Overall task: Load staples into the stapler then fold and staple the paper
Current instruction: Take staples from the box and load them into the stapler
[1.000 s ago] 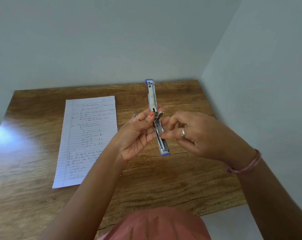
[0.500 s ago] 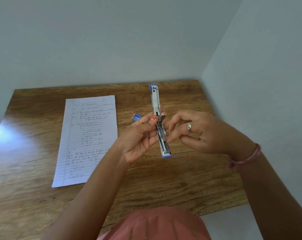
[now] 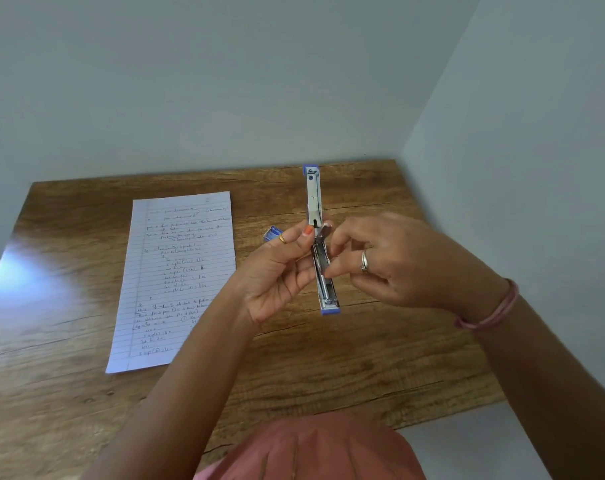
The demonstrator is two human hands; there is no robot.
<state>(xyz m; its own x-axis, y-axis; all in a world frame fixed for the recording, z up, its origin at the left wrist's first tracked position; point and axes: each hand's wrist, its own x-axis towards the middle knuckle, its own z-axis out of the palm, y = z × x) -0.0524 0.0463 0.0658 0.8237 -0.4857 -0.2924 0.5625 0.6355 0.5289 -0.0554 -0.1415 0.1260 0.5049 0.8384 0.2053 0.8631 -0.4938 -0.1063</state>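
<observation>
While left hand grips opened stapler, right hand pinches at its channel

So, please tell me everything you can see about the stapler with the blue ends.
The silver metal stapler with blue plastic ends is swung fully open into one long straight line, running away from the person above the brown wooden table. Its inner channel faces up. The left hand grips it at the hinge, and the right hand pinches at the near half's channel. Whether staples are inside cannot be told.

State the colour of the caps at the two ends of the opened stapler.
Blue-violet, on both ends of the stapler, in the head view.
</observation>
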